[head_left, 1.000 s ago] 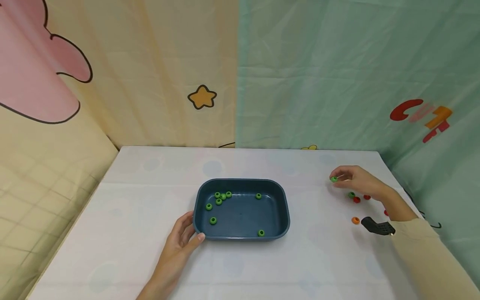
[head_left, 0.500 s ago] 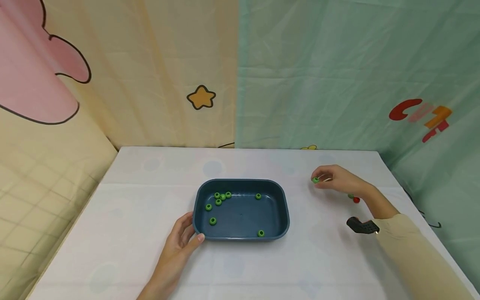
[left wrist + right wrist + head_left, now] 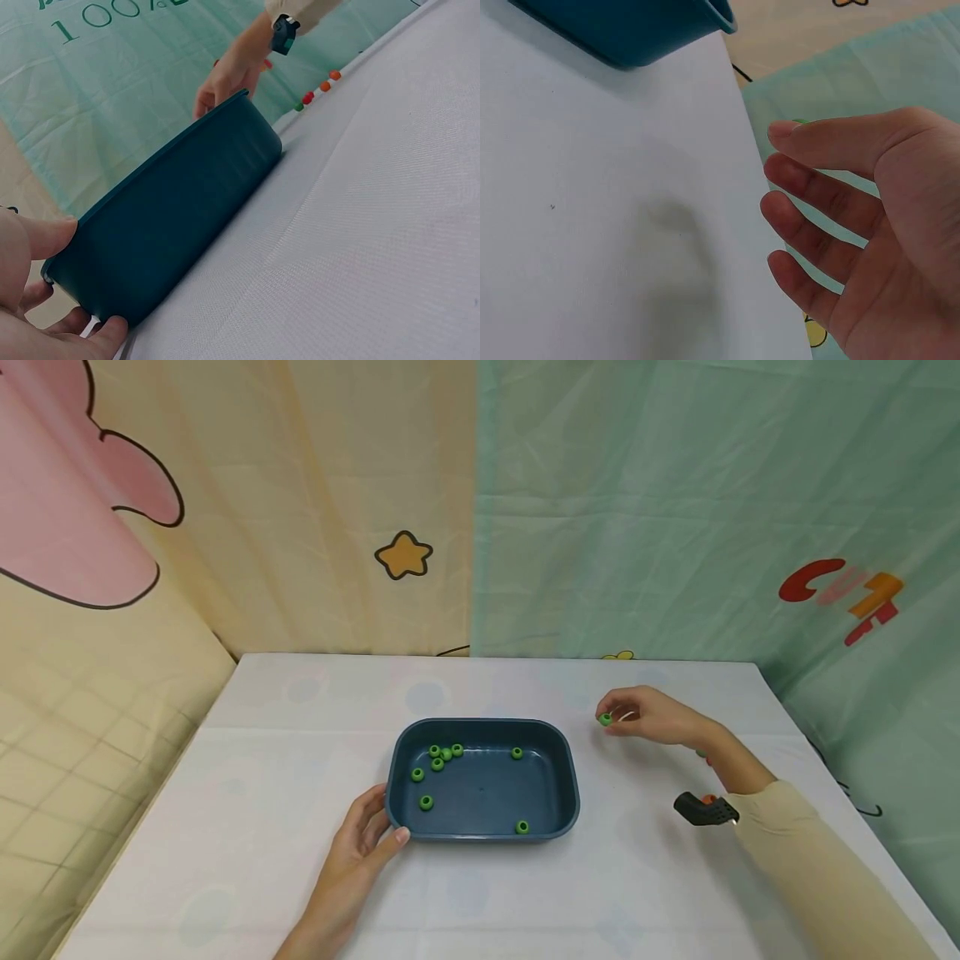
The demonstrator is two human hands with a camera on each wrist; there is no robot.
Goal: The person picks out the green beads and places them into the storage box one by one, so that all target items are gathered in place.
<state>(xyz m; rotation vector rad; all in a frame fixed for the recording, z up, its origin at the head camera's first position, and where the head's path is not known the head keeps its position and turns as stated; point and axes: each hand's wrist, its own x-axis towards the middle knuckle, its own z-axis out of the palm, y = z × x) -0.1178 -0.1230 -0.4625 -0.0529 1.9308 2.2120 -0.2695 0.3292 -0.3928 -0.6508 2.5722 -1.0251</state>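
Note:
My left hand grips the left end of a dark blue plastic tray, thumb at the rim and fingers against the end wall. Several green beads with holes lie scattered on the tray's floor, more of them toward its left side. To the right of the tray, over the table, my right hand pinches one green bead between thumb and fingertips. In the right wrist view the thumb hides nearly all of that bead, and the other fingers are loosely bent.
Behind the right forearm, beads on the white-covered table are partly hidden; an orange bead peeps out beside the black wrist strap. The left wrist view shows a row of orange, red and green beads. Curtains hang along the table's back edge.
My right hand has moved left toward the tray with the green bead, and its forearm now covers most of the loose beads. The left hand and tray have stayed in place.

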